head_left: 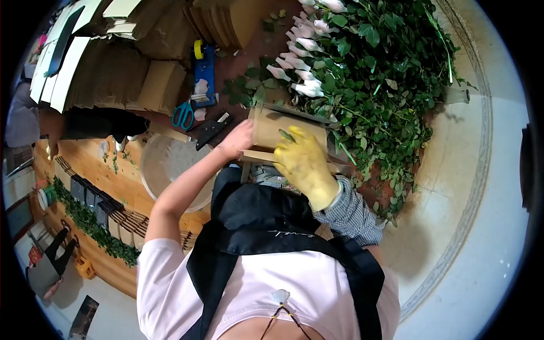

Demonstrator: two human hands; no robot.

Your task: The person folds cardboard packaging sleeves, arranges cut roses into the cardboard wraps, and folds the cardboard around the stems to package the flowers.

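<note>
A pale shirt and black apron, with two hands at a piece of cardboard beyond them.
The cardboard lies ahead of the apron, just beside a heap of leafy stems. The bare left hand has its fingers curled at the left edge; whether they grip, I cannot tell. The yellow-gloved right hand reaches over the right part, fingers partly bent, a green leaf by the fingertips, its hold unclear. Blue scissors lie to the left.
</note>
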